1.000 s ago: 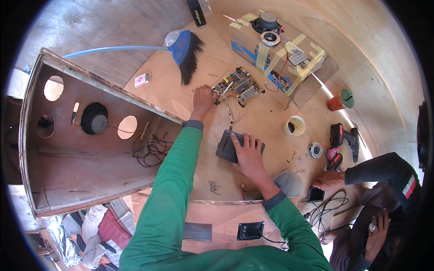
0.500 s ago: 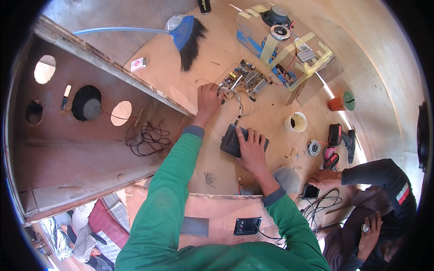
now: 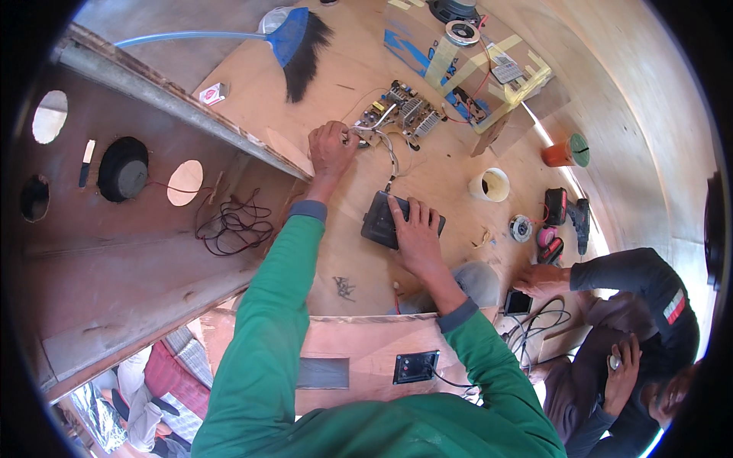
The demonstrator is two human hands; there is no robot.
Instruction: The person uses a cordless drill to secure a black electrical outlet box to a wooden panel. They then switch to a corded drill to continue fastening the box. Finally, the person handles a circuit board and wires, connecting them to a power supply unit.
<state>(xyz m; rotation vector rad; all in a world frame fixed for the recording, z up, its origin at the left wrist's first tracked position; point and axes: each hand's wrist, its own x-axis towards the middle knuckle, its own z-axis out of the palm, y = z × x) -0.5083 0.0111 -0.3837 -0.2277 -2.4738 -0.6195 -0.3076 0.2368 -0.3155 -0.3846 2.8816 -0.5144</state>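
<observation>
Plywood floor carries all parts. Head view: right hand (image 3: 418,233) lies spread flat on the black box (image 3: 382,221), pinning it. Left hand (image 3: 330,146) pinches what appears to be a connector beside the circuit board (image 3: 401,113). Keep the box pinned; draw the wire (image 3: 392,156) without bending it sharply.
</observation>
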